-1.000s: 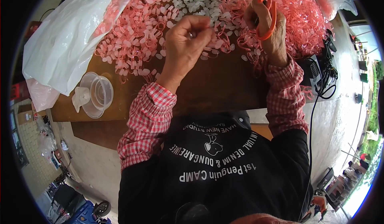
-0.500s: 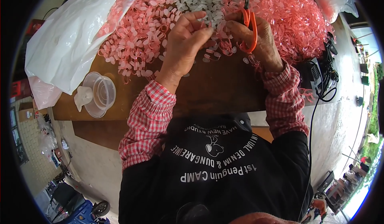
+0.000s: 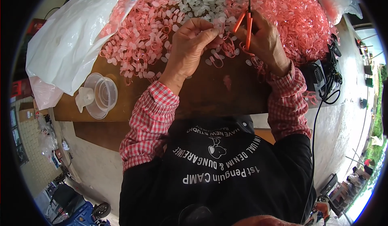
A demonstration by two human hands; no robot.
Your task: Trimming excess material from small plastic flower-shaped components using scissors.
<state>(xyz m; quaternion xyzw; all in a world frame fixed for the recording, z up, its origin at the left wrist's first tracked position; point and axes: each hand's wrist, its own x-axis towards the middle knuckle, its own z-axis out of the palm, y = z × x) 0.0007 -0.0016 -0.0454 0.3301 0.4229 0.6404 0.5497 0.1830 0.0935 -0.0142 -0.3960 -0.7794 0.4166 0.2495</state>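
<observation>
My left hand [image 3: 193, 44] pinches a small pink plastic piece between thumb and fingers, just above the brown wooden table [image 3: 202, 96]. My right hand [image 3: 262, 42] grips orange-handled snips [image 3: 245, 24], blades pointing up and away, close to the left fingertips. Both hands hover at the near edge of a big heap of pink plastic pieces [image 3: 283, 12], with a patch of whitish pieces [image 3: 204, 0] at the far middle. Loose pink pieces [image 3: 137, 52] lie scattered to the left.
A large white plastic bag [image 3: 68, 44] covers the table's left side. A clear plastic cup and lid [image 3: 99, 94] sit near the left front edge. A black device with cables [image 3: 323, 76] lies at the right edge. Concrete floor lies below.
My right hand has come down and left with the snips, from the pile toward my left hand. My left hand stayed near the same spot, fingers working a piece.
</observation>
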